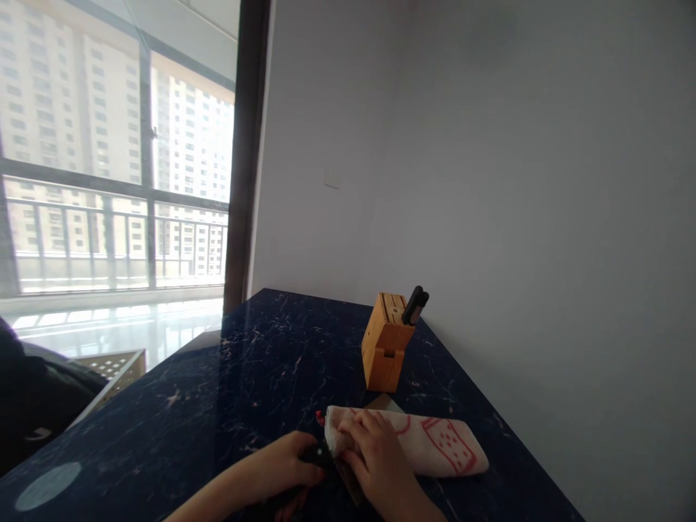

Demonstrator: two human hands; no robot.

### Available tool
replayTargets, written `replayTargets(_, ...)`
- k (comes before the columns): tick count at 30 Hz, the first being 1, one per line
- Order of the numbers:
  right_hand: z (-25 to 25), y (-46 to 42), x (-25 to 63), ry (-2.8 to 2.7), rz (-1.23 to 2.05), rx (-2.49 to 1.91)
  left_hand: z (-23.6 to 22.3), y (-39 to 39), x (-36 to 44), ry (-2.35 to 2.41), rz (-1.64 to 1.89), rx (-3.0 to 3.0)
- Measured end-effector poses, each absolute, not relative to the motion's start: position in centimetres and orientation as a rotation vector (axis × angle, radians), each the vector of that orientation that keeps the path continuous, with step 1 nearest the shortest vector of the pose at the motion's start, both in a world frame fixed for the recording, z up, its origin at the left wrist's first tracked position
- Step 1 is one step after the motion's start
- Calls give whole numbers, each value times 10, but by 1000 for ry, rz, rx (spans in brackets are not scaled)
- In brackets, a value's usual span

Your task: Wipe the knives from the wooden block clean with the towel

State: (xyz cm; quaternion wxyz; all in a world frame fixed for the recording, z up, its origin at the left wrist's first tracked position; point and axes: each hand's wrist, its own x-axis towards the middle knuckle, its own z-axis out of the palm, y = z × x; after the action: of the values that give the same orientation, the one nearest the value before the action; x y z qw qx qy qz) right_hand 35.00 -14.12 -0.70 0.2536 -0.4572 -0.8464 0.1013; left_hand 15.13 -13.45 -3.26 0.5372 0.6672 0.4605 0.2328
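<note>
Knife (320, 454): black handle gripped in the closed fingers of the left hand (301, 464); blade mostly hidden under the towel.
Towel (435, 442): folded, white with red print; under the right fingers and extending to their right.
Right hand (373, 446): fingers bent, gripping the towel's left part, just beside the left fingers.
Reason for hold: handle grip probably steadies the blade; cloth probably shields the right fingers from metal. Edge direction: cannot tell.
Knife block (383, 351): upright beyond the right fingers, two black handles (415, 304) projecting.
Obstruction: towel and right hand mask the blade; block limits space directly beyond.
Table (288, 355): dark, veined, beneath both hands; pale disc (48, 487) well left of the left fingers.
</note>
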Motion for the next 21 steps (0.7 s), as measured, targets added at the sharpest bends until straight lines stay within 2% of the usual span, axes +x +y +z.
replayTargets(9,6,-148,361,-2438,472,-1094,-26,-139,153,1021,466,1532)
replayTargets(15,-2,-148,351,-2421,375,-1163,-16,-143,153,1109,524,1741)
replayTargets(21,-1,-153,354,-2439,433,-1088,-23,-143,158,1184,567,1780)
